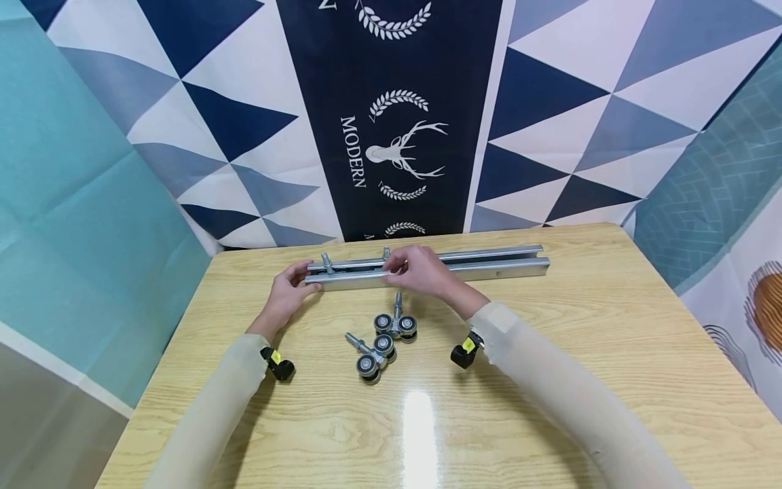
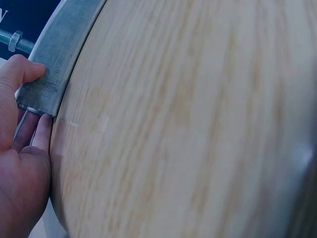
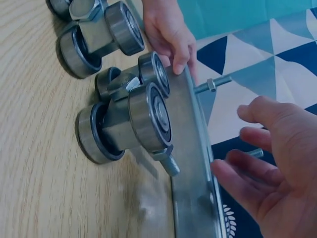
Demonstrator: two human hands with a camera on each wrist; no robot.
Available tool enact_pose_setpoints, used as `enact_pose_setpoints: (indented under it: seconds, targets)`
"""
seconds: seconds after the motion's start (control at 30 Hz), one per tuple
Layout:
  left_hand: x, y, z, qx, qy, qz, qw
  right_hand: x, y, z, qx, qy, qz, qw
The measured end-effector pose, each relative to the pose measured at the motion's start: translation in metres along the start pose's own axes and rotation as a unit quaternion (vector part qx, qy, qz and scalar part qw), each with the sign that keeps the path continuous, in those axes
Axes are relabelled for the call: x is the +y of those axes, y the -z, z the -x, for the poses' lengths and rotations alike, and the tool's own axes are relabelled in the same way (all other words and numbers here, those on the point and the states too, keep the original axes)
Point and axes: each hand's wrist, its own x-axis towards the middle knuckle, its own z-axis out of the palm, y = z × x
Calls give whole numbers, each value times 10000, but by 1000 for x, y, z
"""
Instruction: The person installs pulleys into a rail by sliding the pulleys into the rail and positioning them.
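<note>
A long metal channel rail [image 1: 501, 268] lies along the back of the table, its open slot facing up. Two threaded bolts stick up from the slot, one bolt [image 1: 327, 262] near the left end and another bolt [image 1: 386, 252] beside my right hand. My left hand [image 1: 290, 293] grips the rail's left end, thumb [image 2: 30, 71] on the front face, other fingers at the end. Above the rail, my right hand [image 3: 282, 163] has its fingers apart and loosely bent around the second bolt, which they partly hide; no grip shows. Two roller trolleys [image 1: 396, 324] [image 1: 374, 356] lie before the rail.
The wooden table [image 1: 519, 407] stands against a patterned cloth backdrop [image 1: 391, 136]. A teal panel [image 1: 79, 204] borders it on the left. Both trolleys sit between my forearms, their threaded studs pointing toward the rail.
</note>
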Motion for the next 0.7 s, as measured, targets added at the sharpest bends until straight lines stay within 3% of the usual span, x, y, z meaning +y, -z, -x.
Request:
enact_pose_setpoints:
  seconds: [0.3,0.7]
  targets:
    - [0,-1,0,-11,-17,-47,10000,-3,-1,4,-582,-548,-115,9967]
    - [-1,0,-2,-3,-42,-146,9999,2,-13,13,-746,-917,301,9925]
